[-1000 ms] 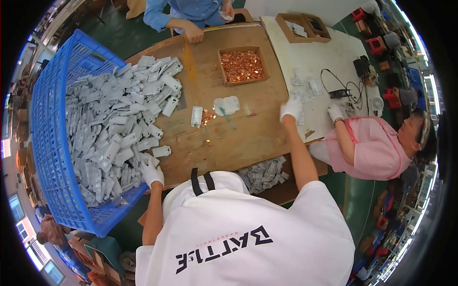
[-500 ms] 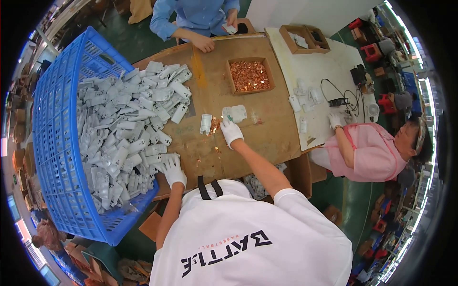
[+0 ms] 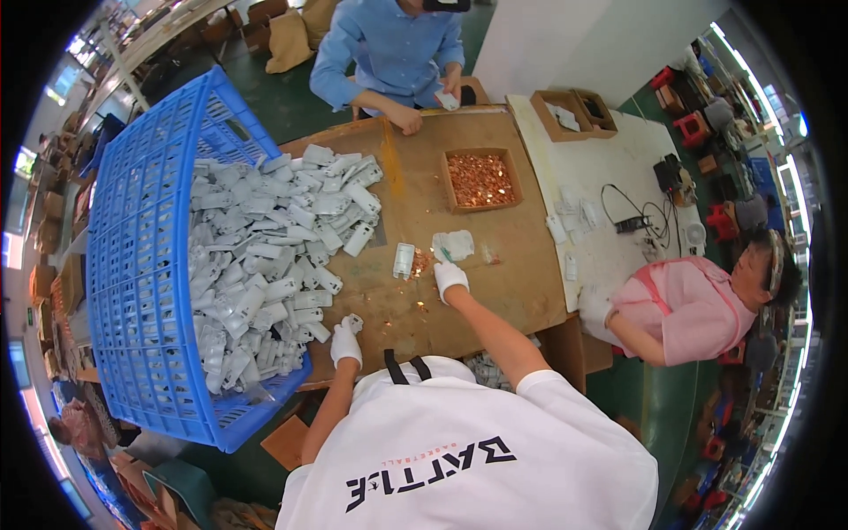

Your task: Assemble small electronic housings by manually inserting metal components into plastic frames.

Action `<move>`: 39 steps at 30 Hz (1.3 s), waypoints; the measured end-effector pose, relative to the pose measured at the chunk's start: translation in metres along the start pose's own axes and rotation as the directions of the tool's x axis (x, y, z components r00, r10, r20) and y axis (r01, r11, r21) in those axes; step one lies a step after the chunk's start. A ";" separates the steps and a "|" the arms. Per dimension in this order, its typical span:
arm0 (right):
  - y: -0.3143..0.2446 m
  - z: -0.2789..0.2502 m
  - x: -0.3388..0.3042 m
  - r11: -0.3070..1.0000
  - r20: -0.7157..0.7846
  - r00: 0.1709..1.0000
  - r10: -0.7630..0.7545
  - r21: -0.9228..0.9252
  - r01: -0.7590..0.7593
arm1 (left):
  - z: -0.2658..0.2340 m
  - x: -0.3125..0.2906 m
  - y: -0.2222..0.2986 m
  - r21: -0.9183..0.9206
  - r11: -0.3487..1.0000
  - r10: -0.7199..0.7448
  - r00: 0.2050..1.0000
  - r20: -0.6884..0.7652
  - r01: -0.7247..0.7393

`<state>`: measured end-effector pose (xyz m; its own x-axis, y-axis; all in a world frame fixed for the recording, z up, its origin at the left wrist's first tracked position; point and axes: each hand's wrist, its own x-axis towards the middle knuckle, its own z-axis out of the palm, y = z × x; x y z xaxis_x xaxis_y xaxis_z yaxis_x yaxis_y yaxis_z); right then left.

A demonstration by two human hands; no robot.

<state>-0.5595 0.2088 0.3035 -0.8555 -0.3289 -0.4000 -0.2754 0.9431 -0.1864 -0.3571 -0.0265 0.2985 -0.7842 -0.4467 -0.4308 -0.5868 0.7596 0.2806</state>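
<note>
My left hand, in a white glove, is closed on a small whitish plastic casing beside the right edge of a large heap of similar casings. My right hand, also gloved, is closed on a slim green tool; its kind is too small to make out. Its tip lies by a crumpled white pad. Left of that hand, another casing rests on the brown table, with a little pile of copper-coloured metal pieces at its side.
A blue plastic crate lies tipped at the left, casings spilling from it. A cardboard box of copper pieces stands farther back. Across the table a person in blue holds a casing; a person in pink sits at the right.
My left hand has come away from the heap, now with a casing in its fingers. My right hand stays by the pad. The whole view has shifted, so the scene sits farther right and lower.
</note>
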 end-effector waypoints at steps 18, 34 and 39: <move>-0.005 0.010 -0.015 0.971 0.013 0.993 0.119 0.206 -0.119 | -0.010 -0.012 0.000 0.055 0.989 -0.141 0.982 0.127 0.135; -0.123 -0.016 -0.078 0.729 -0.134 0.943 -0.304 0.605 0.321 | 0.001 0.003 0.026 -0.702 0.713 0.052 0.997 0.062 0.007; -0.134 0.000 -0.083 0.757 -0.259 0.900 -0.352 0.487 0.436 | -0.012 -0.001 0.041 -0.590 0.807 0.070 0.992 0.106 0.006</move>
<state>-0.4514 0.1099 0.3620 -0.7864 -0.6146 -0.0618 -0.3679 0.5464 -0.7524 -0.3828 -0.0007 0.3203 -0.7972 -0.3399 -0.4989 -0.5980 0.3314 0.7298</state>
